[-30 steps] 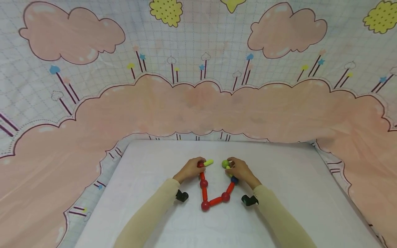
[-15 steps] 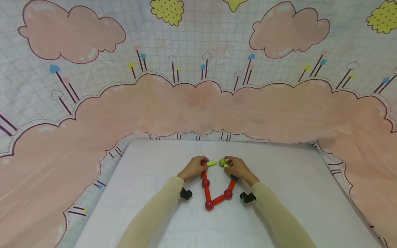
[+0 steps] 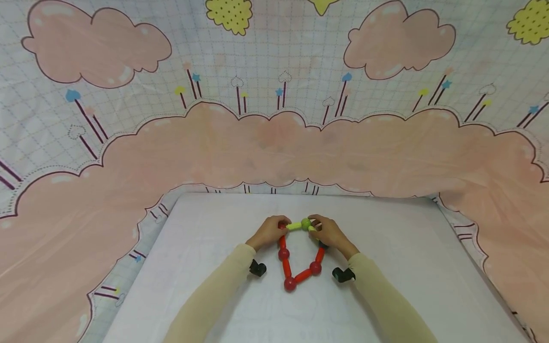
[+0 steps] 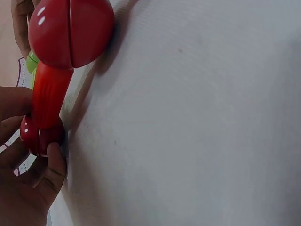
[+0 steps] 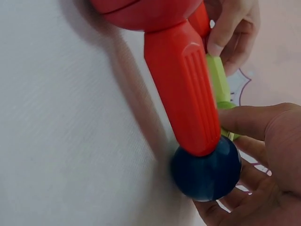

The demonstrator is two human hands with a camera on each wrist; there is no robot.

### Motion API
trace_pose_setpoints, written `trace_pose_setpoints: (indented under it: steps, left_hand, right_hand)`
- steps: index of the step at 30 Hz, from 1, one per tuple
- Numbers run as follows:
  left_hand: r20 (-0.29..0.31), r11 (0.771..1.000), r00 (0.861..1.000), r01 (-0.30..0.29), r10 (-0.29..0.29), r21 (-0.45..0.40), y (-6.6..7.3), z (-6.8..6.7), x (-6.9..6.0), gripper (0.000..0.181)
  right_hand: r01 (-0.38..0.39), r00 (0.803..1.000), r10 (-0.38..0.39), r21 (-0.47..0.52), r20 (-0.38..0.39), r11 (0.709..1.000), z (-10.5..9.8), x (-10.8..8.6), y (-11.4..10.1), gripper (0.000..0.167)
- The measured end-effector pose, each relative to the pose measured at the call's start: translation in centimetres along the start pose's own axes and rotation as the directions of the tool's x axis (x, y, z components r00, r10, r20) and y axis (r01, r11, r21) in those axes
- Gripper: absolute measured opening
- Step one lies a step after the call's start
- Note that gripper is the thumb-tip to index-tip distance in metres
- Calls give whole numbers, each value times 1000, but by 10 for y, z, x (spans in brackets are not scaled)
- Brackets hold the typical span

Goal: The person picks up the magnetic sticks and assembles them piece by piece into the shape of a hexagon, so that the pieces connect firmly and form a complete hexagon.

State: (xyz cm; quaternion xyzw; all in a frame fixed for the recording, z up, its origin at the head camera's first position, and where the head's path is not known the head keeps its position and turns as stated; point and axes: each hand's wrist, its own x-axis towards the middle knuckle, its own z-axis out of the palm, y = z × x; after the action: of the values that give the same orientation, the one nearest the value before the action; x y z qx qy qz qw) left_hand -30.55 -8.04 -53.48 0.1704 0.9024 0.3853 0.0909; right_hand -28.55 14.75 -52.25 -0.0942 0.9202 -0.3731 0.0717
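Toy building rods and balls form a ring on the white table. My left hand (image 3: 268, 232) grips the red ball (image 4: 41, 136) at the ring's far left corner. From that ball a yellow-green rod (image 3: 294, 226) reaches the green ball (image 3: 306, 224), and the two touch. My right hand (image 3: 331, 233) pinches a second yellow-green rod between the green ball and the blue ball (image 5: 206, 170), with fingers around the blue ball's far side. Red rods (image 3: 303, 275) and more red balls (image 3: 289, 284) make up the near side. Fingers partly hide both far corners.
The white table (image 3: 206, 305) spreads around the ring. A cloth printed with pink clouds (image 3: 274, 147) hangs behind and at the sides. A dark wrist camera (image 3: 258, 268) sits at the left sleeve, another dark camera (image 3: 343, 275) at the right.
Both hands have drawn together, the left to the right and the right slightly left. The gap between the left yellow-green rod and the green ball has closed.
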Motion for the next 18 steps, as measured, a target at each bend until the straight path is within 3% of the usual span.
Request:
trace_pose_setpoints:
  steps: [6,13,18]
  left_hand:
    - [-10,999,999,-31,31,28,0,-4,-6,26]
    - [-87,986,988,-116,127,121,3,-13,-27,21]
    - [-26,973,981,-185,190,139,13,-19,-47,23]
  right_hand:
    - [6,1000,-6,-6,-4,1000,-2,-5,4,43]
    - [28,999,-30,-36,-34,999,-10,-25,6,38]
    - [121,990,-125,-65,-64,991,-19,-44,4,32]
